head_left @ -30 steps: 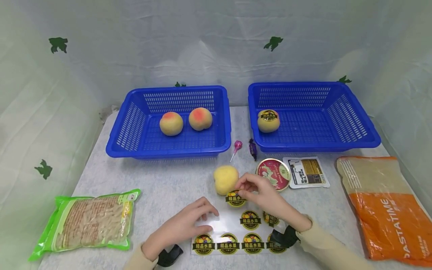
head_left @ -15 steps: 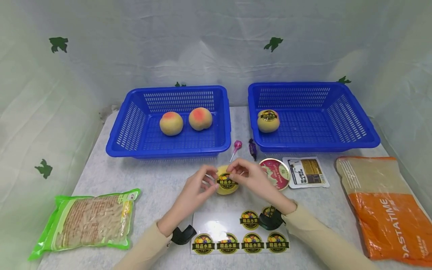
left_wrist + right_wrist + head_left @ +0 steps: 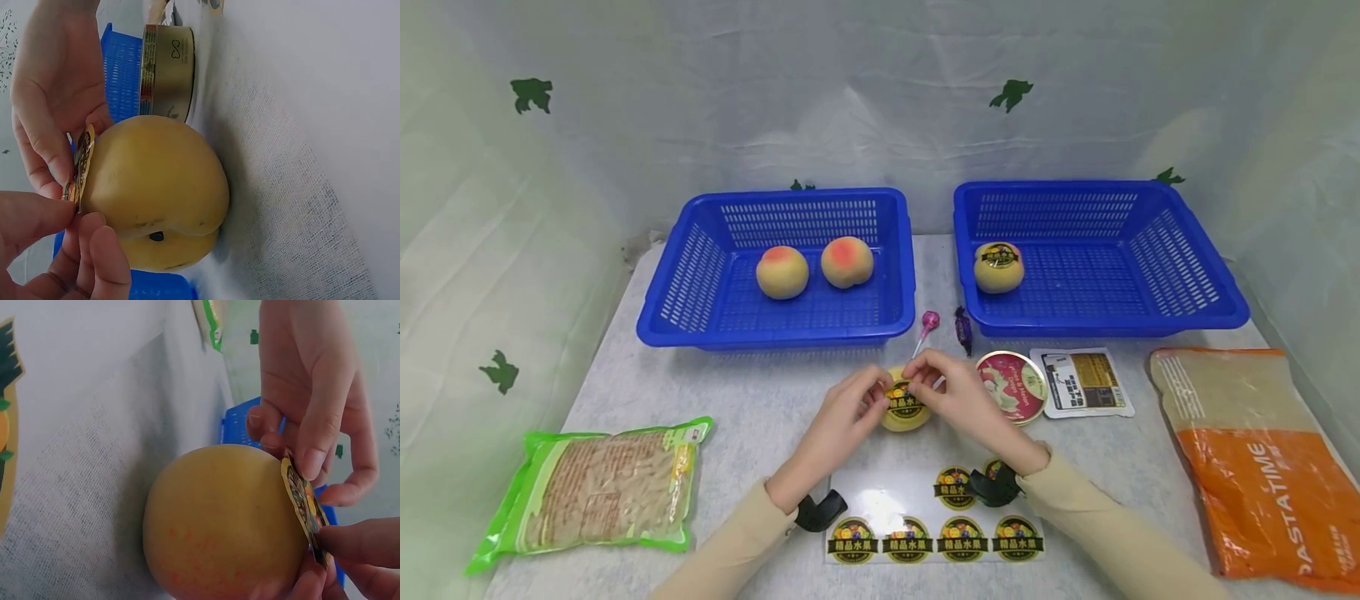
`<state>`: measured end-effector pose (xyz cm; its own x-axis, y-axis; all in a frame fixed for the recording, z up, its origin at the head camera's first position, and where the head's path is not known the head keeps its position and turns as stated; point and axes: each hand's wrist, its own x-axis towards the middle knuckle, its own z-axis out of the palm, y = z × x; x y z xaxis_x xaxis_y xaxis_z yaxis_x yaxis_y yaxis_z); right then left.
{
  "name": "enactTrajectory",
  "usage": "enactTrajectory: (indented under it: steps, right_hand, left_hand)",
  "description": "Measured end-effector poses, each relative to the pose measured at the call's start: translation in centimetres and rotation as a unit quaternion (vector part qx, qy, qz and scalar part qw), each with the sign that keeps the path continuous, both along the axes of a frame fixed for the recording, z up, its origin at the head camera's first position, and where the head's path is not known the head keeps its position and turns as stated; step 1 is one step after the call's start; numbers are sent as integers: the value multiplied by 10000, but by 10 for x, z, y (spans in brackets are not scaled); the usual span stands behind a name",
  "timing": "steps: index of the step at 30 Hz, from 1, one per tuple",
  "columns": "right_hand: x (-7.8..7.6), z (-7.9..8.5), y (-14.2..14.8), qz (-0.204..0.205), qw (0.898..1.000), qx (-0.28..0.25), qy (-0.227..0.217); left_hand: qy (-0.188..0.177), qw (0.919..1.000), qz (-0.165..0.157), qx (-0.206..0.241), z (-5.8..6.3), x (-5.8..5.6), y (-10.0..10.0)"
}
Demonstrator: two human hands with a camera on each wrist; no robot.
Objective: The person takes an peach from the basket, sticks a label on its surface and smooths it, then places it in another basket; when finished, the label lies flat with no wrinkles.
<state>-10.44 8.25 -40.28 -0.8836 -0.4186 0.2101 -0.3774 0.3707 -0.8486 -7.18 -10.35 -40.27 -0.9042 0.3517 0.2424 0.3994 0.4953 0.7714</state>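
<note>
A yellow peach (image 3: 904, 423) rests on the table in front of the baskets. Over its upper side lies a round black-and-gold fruit sticker (image 3: 907, 403), seen edge-on against the skin in the left wrist view (image 3: 81, 165). My left hand (image 3: 844, 417) pinches one edge of the sticker between thumb and fingertips. From the other side, my right hand (image 3: 957, 398) pinches the opposite edge. Fingertips of both hands sit right at the peach's surface. Nearer the person, a sheet (image 3: 880, 500) carries several more stickers, partly hidden by the right wrist's black strap.
Two peaches lie in the left blue basket (image 3: 775, 339); one stickered peach sits in the right blue basket (image 3: 1105, 323). A lollipop (image 3: 930, 321), purple candy (image 3: 963, 330), round tin (image 3: 1011, 387) and white packet (image 3: 1081, 383) are nearby. Bags (image 3: 602, 492) (image 3: 1262, 467) flank the workspace.
The right hand has carried the sticker from in front of the peach up onto it. The left hand has moved from over the sheet to the sticker's left edge.
</note>
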Motion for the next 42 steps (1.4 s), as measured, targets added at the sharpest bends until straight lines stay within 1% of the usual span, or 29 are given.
enactTrajectory:
  steps: [5, 7, 8, 10, 13, 16, 18, 20, 24, 25, 28, 30, 32, 35, 39, 42]
  right_hand:
    - [2, -1, 0, -152, 9980, 353, 495]
    - [2, -2, 0, -216, 9973, 424, 560]
    - [2, -3, 1, -241, 9974, 427, 525]
    - [2, -4, 2, -280, 9981, 379, 407]
    - [1, -7, 3, -270, 9996, 32, 114]
    - [-1, -10, 5, -176, 9991, -358, -136]
    - [-2, -11, 6, -119, 9981, -537, -290]
    - [-2, -12, 7, 0, 9970, -633, -438]
    - [-1, -14, 11, 359, 9921, -794, -905]
    - [-1, -15, 12, 456, 9907, -811, -997]
    - [1, -16, 15, 643, 9894, -772, -1052]
    - [5, -9, 15, 675, 9908, -666, -966]
    - [9, -2, 14, 666, 9917, -615, -909]
    - [10, -4, 13, 663, 9928, -561, -831]
    - [6, -22, 15, 653, 9939, -569, -685]
    - [6, -23, 15, 633, 9944, -584, -614]
  left_hand:
    - [60, 9999, -56, -147, -2, -2, 1]
    - [55, 9998, -57, -186, -3, -3, 1]
    - [33, 9998, -50, -189, -3, -3, 1]
    - [-62, 9998, -15, -171, -5, -4, 1]
    - [-303, 9995, 52, -40, -8, -4, 1]
    - [-569, 9980, 133, 241, -11, -4, 1]
    - [-674, 9965, 158, 458, -13, -5, 2]
    - [-771, 9944, 169, 707, -16, -6, 3]
    - [-985, 9886, 182, 1127, -19, -7, 5]
    - [-1051, 9870, 191, 1202, -19, -7, 6]
    - [-1280, 9821, 182, 1370, -7, -4, 7]
    - [-1423, 9791, 175, 1440, 2, -1, 8]
    - [-1592, 9752, 205, 1522, 8, 0, 9]
    - [-1775, 9701, 329, 1625, 8, -2, 8]
    - [-1933, 9649, 461, 1714, 6, -5, 7]
    - [-1964, 9629, 460, 1791, 5, -6, 7]
